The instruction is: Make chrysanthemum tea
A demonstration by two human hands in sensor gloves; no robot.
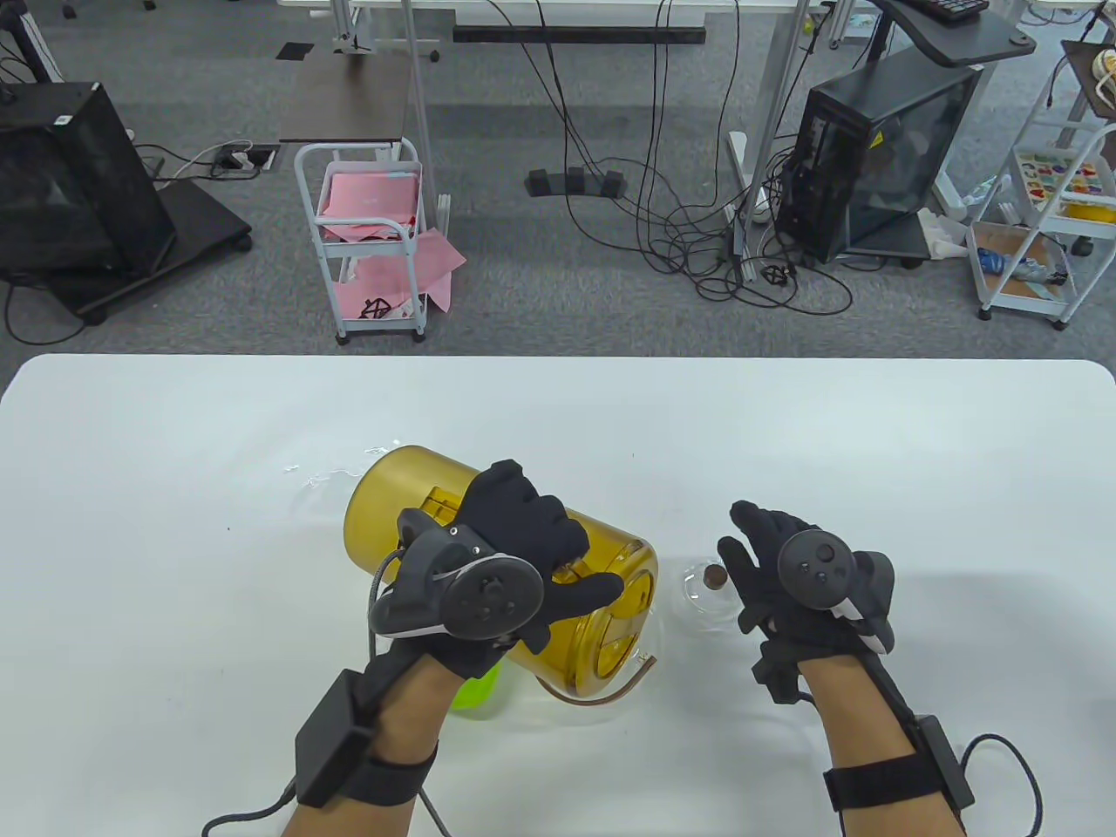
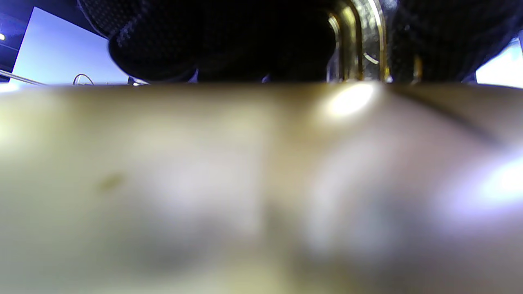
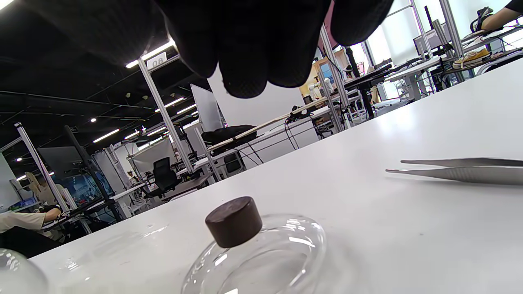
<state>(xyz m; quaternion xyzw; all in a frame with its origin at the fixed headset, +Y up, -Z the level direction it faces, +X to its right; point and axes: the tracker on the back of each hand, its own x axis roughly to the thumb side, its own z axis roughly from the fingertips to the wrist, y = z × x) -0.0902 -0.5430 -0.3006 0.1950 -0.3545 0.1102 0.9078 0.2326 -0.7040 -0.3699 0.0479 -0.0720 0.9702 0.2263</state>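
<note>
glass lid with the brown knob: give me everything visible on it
The glass lid is a clear, shallow dome with a short, dark brown, cylindrical knob, which looks like wood, at its centre. It lies on the white table, knob up and tilted slightly in the right wrist view. It sits just right of the tilted amber jug and just left of the right hand, whose fingers hang above it without touching. Nothing visibly grips it. Metal tweezers lie apart on its right.
</note>
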